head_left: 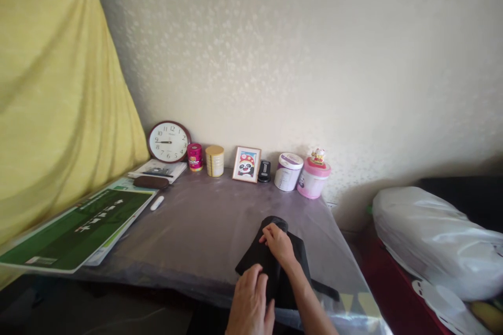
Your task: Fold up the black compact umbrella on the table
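A black cloth piece, perhaps a bag [294, 293], lies bunched near the front right of the table, with a dark strap [327, 290] trailing off to its right. My right hand [278, 243] is on its upper part, fingers curled in against the folded cloth. Lower and to the left, my left hand [249, 293] rests at the cloth's near left side. Its fingers are bent and loosely apart, with the thumb away from them. The underside of the cloth is hidden.
Along the wall stand a clock [168, 142], a pink can [195, 157], a yellow-lidded can [215, 161], a framed panda picture [246, 164] and two tubs [288, 172]. Green sheets [78, 225] and a white oblong object [157, 203] lie left on the table [196, 241]. A white plastic bag [436, 241] sits right.
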`<action>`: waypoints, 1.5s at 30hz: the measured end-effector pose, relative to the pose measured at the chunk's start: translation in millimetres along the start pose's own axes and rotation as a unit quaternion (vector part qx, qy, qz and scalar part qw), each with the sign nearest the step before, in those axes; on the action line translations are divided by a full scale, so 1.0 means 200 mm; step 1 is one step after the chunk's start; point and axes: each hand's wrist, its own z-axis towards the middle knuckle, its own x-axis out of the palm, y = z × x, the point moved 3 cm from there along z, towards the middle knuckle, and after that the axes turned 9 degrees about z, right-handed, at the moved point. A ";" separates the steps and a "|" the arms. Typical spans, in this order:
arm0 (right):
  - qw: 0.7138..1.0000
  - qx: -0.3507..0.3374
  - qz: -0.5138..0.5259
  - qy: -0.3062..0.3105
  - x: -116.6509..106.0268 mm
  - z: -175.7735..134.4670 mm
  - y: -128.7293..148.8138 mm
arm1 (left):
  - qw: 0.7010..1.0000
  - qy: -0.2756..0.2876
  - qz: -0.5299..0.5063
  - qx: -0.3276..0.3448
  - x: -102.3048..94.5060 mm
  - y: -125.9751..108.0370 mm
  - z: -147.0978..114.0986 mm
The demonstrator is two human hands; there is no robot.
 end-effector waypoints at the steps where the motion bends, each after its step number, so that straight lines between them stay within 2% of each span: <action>1: 1.000 -0.012 -0.012 0.000 0.00 -0.01 0.01 | 1.000 0.014 0.003 0.011 0.00 -0.03 0.02; 4: 0.998 -0.051 -0.020 0.012 -0.01 -0.07 0.04 | 0.997 0.067 0.017 0.019 0.05 -0.09 0.07; 6: 0.995 -0.097 -0.009 0.037 -0.01 -0.12 0.05 | 0.997 0.079 0.022 0.009 0.10 -0.09 0.09; 11: 0.967 -0.248 0.003 0.057 -0.02 -0.24 0.04 | 0.998 0.033 0.048 -0.012 0.24 -0.02 0.11; 14: 0.957 -0.288 -0.029 0.029 -0.02 -0.21 -0.04 | 0.998 0.019 0.057 -0.013 0.29 0.01 0.12; 19: 0.962 -0.261 -0.077 -0.008 -0.04 0.04 -0.20 | 0.997 0.026 0.069 -0.029 0.32 0.03 0.13; 24: 0.972 -0.216 -0.081 -0.042 -0.10 0.23 -0.24 | 0.994 0.056 0.092 -0.032 0.31 0.03 0.14; 27: 0.972 -0.185 -0.091 -0.114 -0.16 0.17 -0.20 | 0.993 0.064 0.089 -0.044 0.31 0.03 0.14; 29: 0.965 -0.201 -0.071 -0.151 -0.17 0.06 -0.15 | 0.993 0.066 0.083 -0.047 0.29 0.03 0.14; 31: 0.964 -0.235 -0.042 -0.121 -0.14 -0.06 -0.12 | 0.993 0.072 0.086 -0.045 0.25 0.00 0.14; 32: 0.963 -0.254 -0.043 -0.082 -0.11 -0.10 -0.11 | 0.992 0.080 0.092 -0.045 0.23 -0.01 0.14; 33: 0.961 -0.268 -0.054 -0.045 -0.08 -0.12 -0.11 | 0.989 0.095 0.102 -0.049 0.20 -0.03 0.14; 35: 0.958 -0.273 -0.083 -0.018 -0.04 -0.11 -0.13 | 0.983 0.120 0.123 -0.060 0.14 -0.06 0.14; 36: 0.960 -0.261 -0.097 -0.032 -0.04 -0.08 -0.15 | 0.981 0.127 0.129 -0.068 0.12 -0.08 0.13; 40: 0.963 -0.181 -0.120 -0.159 -0.12 0.06 -0.24 | 0.981 0.117 0.127 -0.086 0.09 -0.08 0.13; 42: 0.961 -0.169 -0.105 -0.194 -0.17 0.06 -0.29 | 0.984 0.106 0.119 -0.083 0.09 -0.05 0.12; 45: 0.965 -0.150 -0.060 -0.208 -0.24 -0.01 -0.40 | 0.988 0.100 0.092 -0.076 0.08 -0.01 0.12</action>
